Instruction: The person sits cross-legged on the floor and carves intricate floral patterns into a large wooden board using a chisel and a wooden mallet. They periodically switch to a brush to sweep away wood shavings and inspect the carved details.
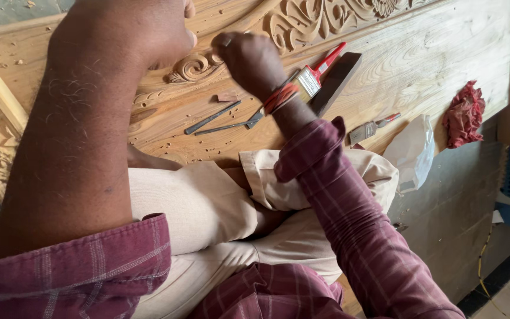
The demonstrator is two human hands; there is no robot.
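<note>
wooden carved panel [385,65]: i see both fists, left hand [143,29] and right hand [249,59], closed beside its scroll carving [193,68]; what the fingers clamp is hidden.

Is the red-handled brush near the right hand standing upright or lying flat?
Lying flat. The brush rests on its side on the carved panel, against a dark flat block.

Left hand [149,29] and right hand [249,59] fisted on carved wooden panel [432,53], chisels [212,117], red-handled brush [317,74] beside
</note>
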